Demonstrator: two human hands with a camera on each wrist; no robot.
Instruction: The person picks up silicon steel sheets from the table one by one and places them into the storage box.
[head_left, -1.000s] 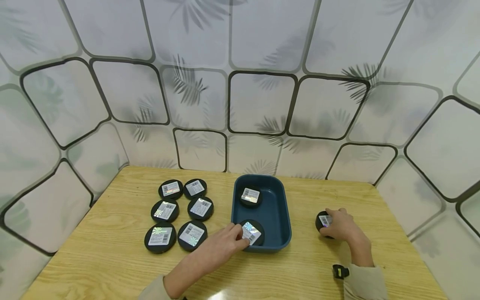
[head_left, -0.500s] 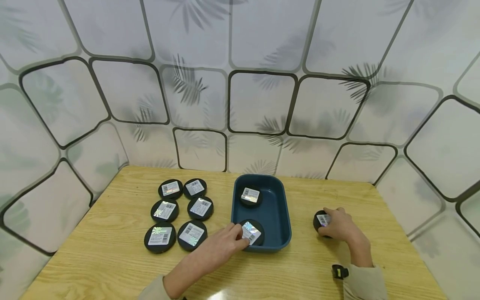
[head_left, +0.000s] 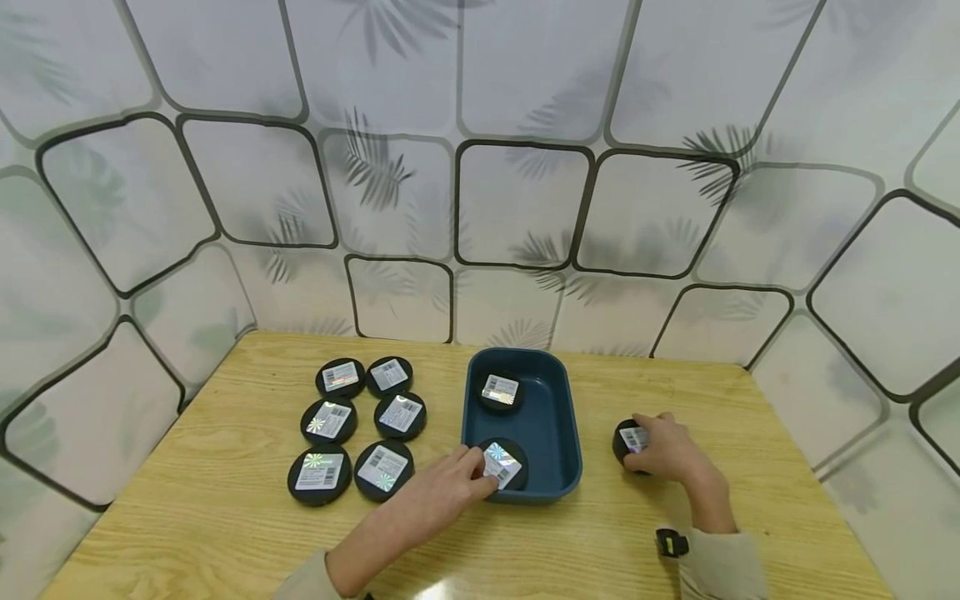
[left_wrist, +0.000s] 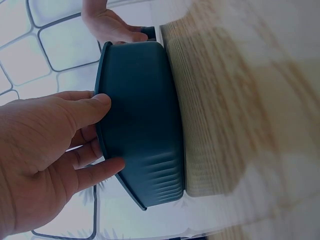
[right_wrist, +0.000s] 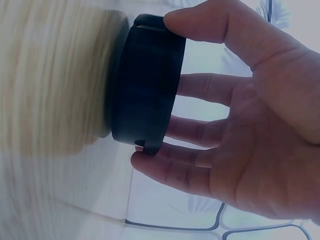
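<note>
In the head view a dark blue rectangular bin [head_left: 572,454] stands on the wooden table. Two black round discs with white barcode labels lie in it, a far disc [head_left: 500,404] and a near disc [head_left: 517,477]. My left hand [head_left: 446,487] grips the bin's rim at the near left corner; in the left wrist view the thumb [left_wrist: 100,104] presses the rim and some fingers pass behind it. Right of the bin, my right hand [head_left: 670,450] holds another black disc [right_wrist: 147,85] by its edge, thumb on one side and fingers on the other, label up, close over the table.
Several black labelled discs, among them a front disc [head_left: 320,493], sit in two columns on the table left of the bin. A patterned curtain [head_left: 517,208] closes off the back and sides. A small black device [head_left: 670,543] shows by the right sleeve.
My right hand has slid left toward the bin with its black disc. The left hand, the bin and the other discs stay where they were.
</note>
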